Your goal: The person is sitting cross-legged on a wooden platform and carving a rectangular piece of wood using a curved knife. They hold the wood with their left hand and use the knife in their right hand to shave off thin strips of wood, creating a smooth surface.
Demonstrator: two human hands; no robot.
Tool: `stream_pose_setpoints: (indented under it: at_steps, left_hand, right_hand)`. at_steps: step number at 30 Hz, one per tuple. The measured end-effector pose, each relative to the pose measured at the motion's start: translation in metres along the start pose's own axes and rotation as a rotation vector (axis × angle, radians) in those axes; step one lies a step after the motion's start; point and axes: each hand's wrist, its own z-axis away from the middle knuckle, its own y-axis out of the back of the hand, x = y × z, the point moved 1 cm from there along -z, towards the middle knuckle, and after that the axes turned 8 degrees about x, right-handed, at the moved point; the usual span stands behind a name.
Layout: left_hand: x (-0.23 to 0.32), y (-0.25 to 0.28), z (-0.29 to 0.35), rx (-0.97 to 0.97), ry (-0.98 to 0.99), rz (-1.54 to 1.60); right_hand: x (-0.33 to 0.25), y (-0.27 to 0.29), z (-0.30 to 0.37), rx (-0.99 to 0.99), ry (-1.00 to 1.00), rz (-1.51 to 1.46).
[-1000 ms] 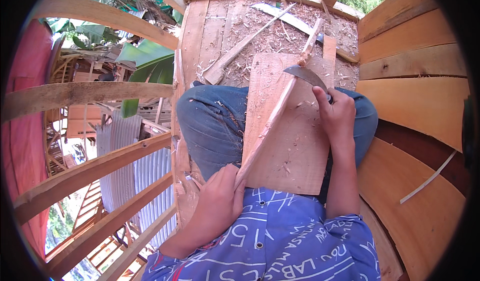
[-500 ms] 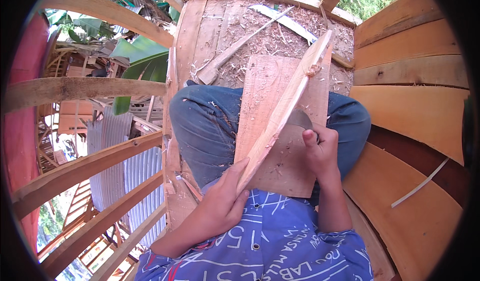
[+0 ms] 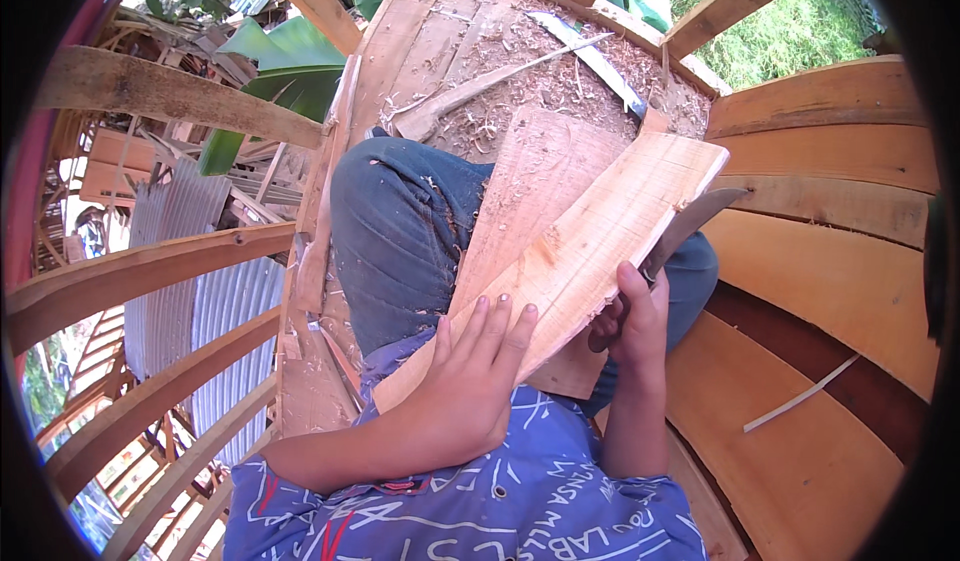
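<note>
A pale wooden board point(image 3: 610, 221) lies tilted across my lap, its face turned up toward me. My left hand point(image 3: 480, 356) holds its near end, the fingers laid along the face and the thumb hidden. In my right hand point(image 3: 640, 316) is a knife point(image 3: 690, 226) with a broad, dark, curved blade. The fist wraps the handle, and the blade runs along the board's right edge, pointing up and right. Whether it touches the wood I cannot tell. Beneath the held board, a second wooden board point(image 3: 530, 176) rests on my legs, partly covered.
Wood shavings point(image 3: 500, 101) cover the plank floor ahead. On them lie a shaped wooden piece point(image 3: 430, 116) with a long thin end and a long pale blade point(image 3: 600, 66). Board walls point(image 3: 790, 381) rise on the right; wooden rails point(image 3: 150, 271) run along the left.
The held board has turned from edge-on to face-up and swung right. My left hand now lies over its face. The knife has moved right and up, out from behind the board.
</note>
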Motion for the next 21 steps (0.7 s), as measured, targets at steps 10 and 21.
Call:
stream_pose_setpoints:
  at_steps: [10, 21]
  left_hand:
    - [-0.018, 0.024, -0.005, 0.065, 0.019, -0.077]
    - [-0.055, 0.036, -0.034, 0.123, 0.113, 0.191]
  right_hand:
    - [-0.002, 0.002, -0.002, 0.115, 0.034, -0.298]
    - [-0.017, 0.008, -0.011, 0.08, 0.15, -0.299]
